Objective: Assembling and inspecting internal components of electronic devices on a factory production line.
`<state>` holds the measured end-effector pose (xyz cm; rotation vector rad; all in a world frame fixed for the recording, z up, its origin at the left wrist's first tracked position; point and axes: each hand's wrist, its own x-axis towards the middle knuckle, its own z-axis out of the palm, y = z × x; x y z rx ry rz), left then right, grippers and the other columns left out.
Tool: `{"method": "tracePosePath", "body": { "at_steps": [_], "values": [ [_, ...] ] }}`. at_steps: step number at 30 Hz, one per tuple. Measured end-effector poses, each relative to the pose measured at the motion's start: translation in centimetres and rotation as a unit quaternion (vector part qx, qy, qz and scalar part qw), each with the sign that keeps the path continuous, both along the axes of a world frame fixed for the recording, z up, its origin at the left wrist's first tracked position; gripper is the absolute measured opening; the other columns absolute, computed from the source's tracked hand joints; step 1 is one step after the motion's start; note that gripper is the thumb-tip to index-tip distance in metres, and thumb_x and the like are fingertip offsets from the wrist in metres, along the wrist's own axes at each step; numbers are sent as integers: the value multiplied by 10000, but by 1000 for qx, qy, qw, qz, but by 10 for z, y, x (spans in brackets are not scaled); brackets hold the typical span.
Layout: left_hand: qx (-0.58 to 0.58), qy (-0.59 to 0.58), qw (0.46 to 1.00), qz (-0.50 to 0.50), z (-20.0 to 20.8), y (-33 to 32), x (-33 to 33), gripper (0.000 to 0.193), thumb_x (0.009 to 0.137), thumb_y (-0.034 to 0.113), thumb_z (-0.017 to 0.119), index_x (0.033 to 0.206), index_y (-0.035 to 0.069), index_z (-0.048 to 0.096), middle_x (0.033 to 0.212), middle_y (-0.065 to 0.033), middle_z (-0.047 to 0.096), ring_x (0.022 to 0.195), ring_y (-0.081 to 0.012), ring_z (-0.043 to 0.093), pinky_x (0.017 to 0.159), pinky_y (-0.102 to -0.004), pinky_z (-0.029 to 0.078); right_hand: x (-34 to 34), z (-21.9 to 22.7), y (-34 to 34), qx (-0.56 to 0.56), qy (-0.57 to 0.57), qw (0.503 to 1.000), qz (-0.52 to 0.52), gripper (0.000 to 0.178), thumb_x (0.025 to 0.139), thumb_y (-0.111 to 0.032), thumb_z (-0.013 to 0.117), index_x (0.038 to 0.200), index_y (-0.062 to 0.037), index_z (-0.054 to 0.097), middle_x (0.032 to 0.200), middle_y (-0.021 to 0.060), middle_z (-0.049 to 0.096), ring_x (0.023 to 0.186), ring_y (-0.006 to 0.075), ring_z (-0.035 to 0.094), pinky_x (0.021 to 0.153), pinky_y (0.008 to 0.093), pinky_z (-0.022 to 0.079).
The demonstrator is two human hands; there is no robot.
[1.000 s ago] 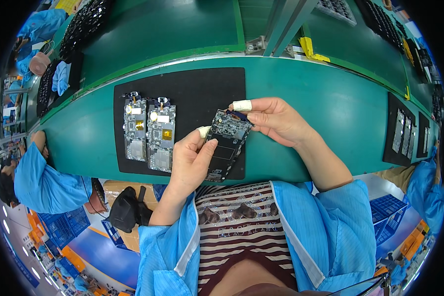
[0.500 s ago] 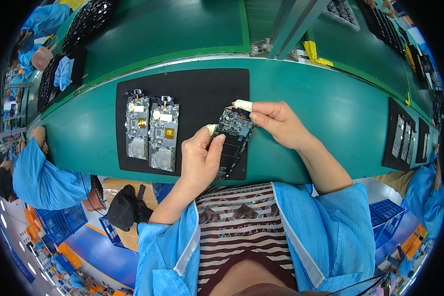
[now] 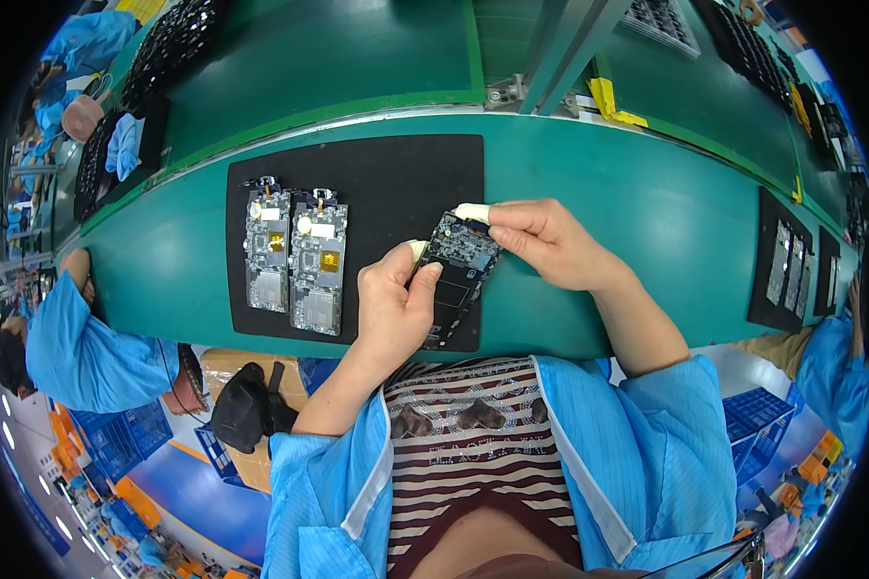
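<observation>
A black circuit board (image 3: pixel 457 280) is held tilted above the right edge of a black mat (image 3: pixel 396 183). My left hand (image 3: pixel 396 299) grips its left long side between thumb and fingers. At the board's top end, my right hand (image 3: pixel 541 236) is closed, thumb and forefinger pinching the upper edge; a small dark part there is mostly covered by the fingers. White finger cots cover a fingertip on each hand. On the mat's left half lie two populated circuit boards (image 3: pixel 268 256) side by side, each with a round pale piece and a gold tape square.
The green bench (image 3: pixel 589 174) runs left to right, with a metal post (image 3: pixel 574 58) at its back edge. Another black mat with boards (image 3: pixel 787 265) lies far right. A co-worker in a blue sleeve (image 3: pixel 97 333) sits at left. Black trays (image 3: pixel 169 48) stand back left.
Both hands and the held board stay almost in place. My right fingers have shifted very slightly at the board's top edge.
</observation>
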<state>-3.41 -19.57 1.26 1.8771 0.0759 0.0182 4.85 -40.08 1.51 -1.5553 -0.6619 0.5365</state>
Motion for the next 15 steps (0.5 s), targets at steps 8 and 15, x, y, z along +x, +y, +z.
{"method": "tracePosePath", "body": {
  "at_steps": [8,15],
  "values": [
    [-49,49,998,-2,-16,3,10,63,877,5,561,895,-53,580,606,-84,588,557,-71,508,501,-271,400,-8,-17,12,-26,11,995,-92,358,981,-129,492,1315,-1,516,1231,106,596,1114,145,533,922,267,418],
    [76,18,997,20,1,5,8,305,847,12,586,1127,-99,535,991,-229,575,840,-316,596,750,-364,478,0,-17,11,-36,-125,970,-207,451,930,-106,532,1358,5,444,1316,143,533,1253,280,457,1055,372,338]
  ]
}}
